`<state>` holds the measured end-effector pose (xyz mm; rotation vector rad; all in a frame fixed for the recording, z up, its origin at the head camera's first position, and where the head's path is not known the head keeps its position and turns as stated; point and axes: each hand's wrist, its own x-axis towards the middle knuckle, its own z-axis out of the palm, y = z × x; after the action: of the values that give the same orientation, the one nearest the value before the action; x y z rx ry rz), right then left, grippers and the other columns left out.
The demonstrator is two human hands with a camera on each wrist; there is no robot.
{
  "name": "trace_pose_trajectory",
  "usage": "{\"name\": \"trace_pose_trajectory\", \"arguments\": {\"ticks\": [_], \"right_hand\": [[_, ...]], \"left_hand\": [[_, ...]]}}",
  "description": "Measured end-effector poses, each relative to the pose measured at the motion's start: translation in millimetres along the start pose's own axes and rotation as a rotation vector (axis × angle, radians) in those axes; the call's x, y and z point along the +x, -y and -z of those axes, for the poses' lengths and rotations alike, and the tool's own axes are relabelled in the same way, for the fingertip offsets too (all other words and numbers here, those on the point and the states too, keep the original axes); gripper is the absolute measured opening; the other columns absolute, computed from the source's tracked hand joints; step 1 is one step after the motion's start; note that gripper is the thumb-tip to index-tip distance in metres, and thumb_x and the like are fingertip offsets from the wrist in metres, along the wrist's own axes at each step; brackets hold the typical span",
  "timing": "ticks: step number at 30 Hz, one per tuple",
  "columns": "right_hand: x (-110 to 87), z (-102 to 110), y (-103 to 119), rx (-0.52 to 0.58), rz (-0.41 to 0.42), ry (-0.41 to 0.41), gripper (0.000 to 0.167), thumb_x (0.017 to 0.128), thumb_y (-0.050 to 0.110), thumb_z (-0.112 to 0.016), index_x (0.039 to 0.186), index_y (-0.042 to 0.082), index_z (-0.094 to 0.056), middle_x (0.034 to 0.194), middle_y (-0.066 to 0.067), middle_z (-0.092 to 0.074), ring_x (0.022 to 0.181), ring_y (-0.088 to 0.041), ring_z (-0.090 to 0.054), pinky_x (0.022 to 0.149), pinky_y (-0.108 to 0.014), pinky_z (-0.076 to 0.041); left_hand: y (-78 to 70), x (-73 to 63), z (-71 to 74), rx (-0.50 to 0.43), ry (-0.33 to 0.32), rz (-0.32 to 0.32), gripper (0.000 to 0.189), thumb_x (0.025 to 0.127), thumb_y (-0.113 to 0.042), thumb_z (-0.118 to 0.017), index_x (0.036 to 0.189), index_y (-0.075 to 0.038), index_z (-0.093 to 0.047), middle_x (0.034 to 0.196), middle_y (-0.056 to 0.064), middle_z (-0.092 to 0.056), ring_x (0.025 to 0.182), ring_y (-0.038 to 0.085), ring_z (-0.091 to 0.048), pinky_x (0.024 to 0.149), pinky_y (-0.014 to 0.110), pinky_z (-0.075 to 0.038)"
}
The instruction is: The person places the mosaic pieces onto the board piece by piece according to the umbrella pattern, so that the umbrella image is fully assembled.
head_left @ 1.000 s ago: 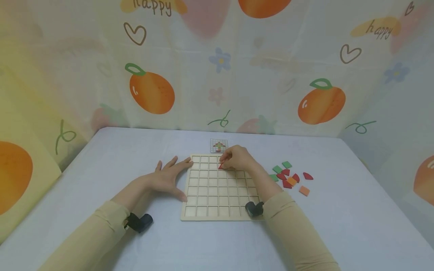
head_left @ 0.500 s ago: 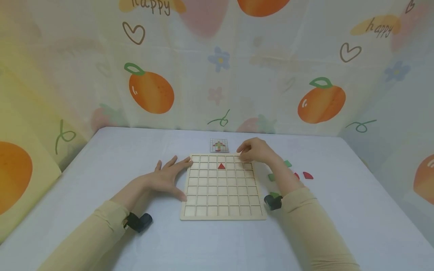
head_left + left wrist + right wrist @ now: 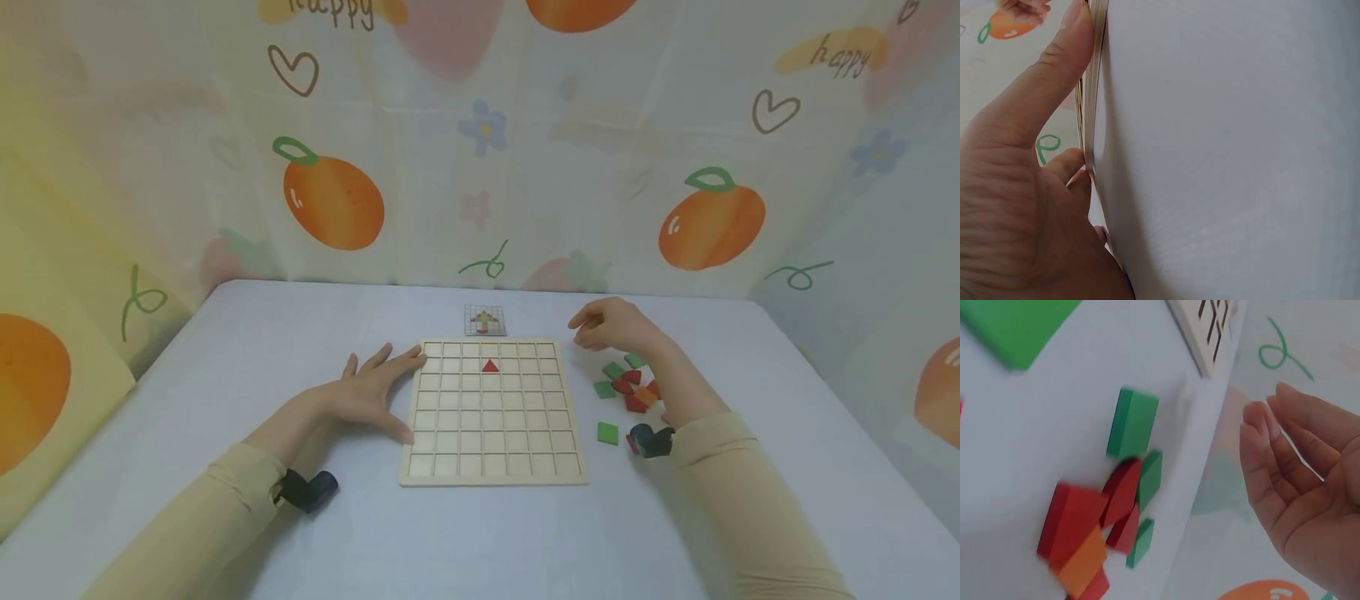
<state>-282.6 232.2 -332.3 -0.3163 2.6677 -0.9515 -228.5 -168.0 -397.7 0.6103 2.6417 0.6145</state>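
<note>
A pale wooden grid board [image 3: 459,421] lies on the table in the head view. One red triangle tile [image 3: 490,366] sits in its second row from the back. My left hand [image 3: 367,396] is spread beside the board, thumb and fingertips touching its left edge; the left wrist view shows the thumb [image 3: 1054,69] against that edge. Off the board's back right corner, my right hand [image 3: 617,325] hovers with loosely bent fingers and nothing in them. Below it lies a loose pile of red tiles [image 3: 1072,519], green tiles [image 3: 1135,422] and an orange tile [image 3: 1079,562]. My right forearm hides part of the pile.
A small card [image 3: 484,320] with a coloured grid picture lies just behind the board. A lone green square tile [image 3: 607,433] rests right of the board. A fruit-printed curtain [image 3: 420,167] hangs behind the white table [image 3: 337,542].
My right hand has let go of the red triangle, which stays on the board, and has moved right toward the loose tiles. The left hand has kept its place.
</note>
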Motion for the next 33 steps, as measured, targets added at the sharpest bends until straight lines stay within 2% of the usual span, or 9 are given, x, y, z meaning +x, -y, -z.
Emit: {"name": "trace_pose_trajectory", "arguments": {"ticks": [6, 14, 19, 27, 33], "right_hand": [[-9.0, 10.3, -14.7, -0.054, -0.034, -0.022, 0.034, 0.092, 0.017, -0.066, 0.123, 0.003, -0.065, 0.107, -0.015, -0.072, 0.092, -0.022, -0.069, 0.085, -0.034, -0.059], [-21.0, 21.5, -28.2, -0.092, -0.107, -0.028, 0.038, 0.094, 0.02, -0.065, 0.128, 0.005, -0.062, 0.115, -0.017, -0.069, 0.097, -0.025, -0.068, 0.092, -0.041, -0.058], [-28.1, 27.5, -39.9, -0.095, -0.125, -0.027, 0.039, 0.095, 0.021, -0.064, 0.129, 0.003, -0.06, 0.117, -0.019, -0.068, 0.1, -0.029, -0.067, 0.093, -0.044, -0.057], [-40.3, 32.1, -60.8, -0.084, -0.161, -0.047, 0.038, 0.096, 0.02, -0.062, 0.127, 0.0, -0.06, 0.121, -0.022, -0.064, 0.101, -0.028, -0.065, 0.092, -0.041, -0.058], [-39.7, 31.2, -71.3, -0.096, -0.187, -0.053, 0.04, 0.096, 0.023, -0.063, 0.129, 0.0, -0.059, 0.126, -0.024, -0.061, 0.103, -0.03, -0.064, 0.094, -0.043, -0.057]], "left_hand": [[-1.3, 0.0, 2.6, -0.004, 0.001, -0.001, 0.123, 0.062, -0.06, -0.086, 0.159, -0.022, -0.02, 0.17, -0.002, -0.007, 0.155, 0.042, 0.006, 0.111, 0.078, 0.012], [0.1, 2.6, 4.6, 0.005, -0.003, -0.008, 0.123, 0.062, -0.062, -0.084, 0.159, -0.023, -0.02, 0.17, -0.003, -0.007, 0.155, 0.042, 0.006, 0.111, 0.078, 0.011], [1.1, 2.9, 2.7, -0.002, 0.0, -0.002, 0.123, 0.062, -0.061, -0.085, 0.159, -0.024, -0.02, 0.17, -0.003, -0.007, 0.156, 0.041, 0.007, 0.111, 0.078, 0.012], [-0.1, 1.9, -0.3, -0.012, 0.003, -0.003, 0.122, 0.062, -0.06, -0.085, 0.159, -0.023, -0.021, 0.17, -0.002, -0.008, 0.155, 0.042, 0.006, 0.111, 0.078, 0.012], [-0.4, 0.3, -0.6, -0.018, 0.006, -0.008, 0.122, 0.062, -0.06, -0.085, 0.159, -0.022, -0.021, 0.17, -0.002, -0.008, 0.156, 0.041, 0.006, 0.111, 0.078, 0.012]]}}
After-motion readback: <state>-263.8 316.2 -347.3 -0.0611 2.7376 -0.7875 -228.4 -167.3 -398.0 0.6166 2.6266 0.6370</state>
